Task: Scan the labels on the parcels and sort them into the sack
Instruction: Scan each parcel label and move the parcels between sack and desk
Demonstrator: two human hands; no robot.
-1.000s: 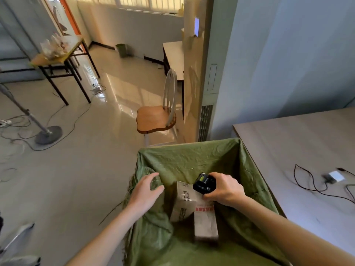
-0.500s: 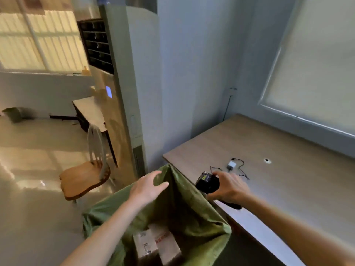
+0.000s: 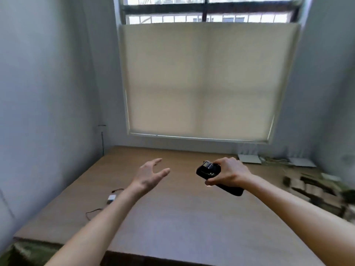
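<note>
My right hand (image 3: 228, 172) grips a black handheld scanner (image 3: 208, 170) above the middle of the wooden table (image 3: 182, 217). My left hand (image 3: 149, 174) hovers over the table with fingers spread and holds nothing. A blurred heap of parcels (image 3: 311, 189) lies at the table's right side. Only a corner of the green sack (image 3: 25, 254) shows at the bottom left, beside the table's near left corner.
A small white adapter (image 3: 111, 198) with a thin black cable lies on the table's left part, near my left forearm. Flat white devices and cables (image 3: 249, 159) sit along the back right edge under the window blind (image 3: 201, 81). Grey walls close in left and right.
The view has swung right from the sack to the table. Both hands left the sack and now hang over the tabletop; the right one still holds the scanner.
</note>
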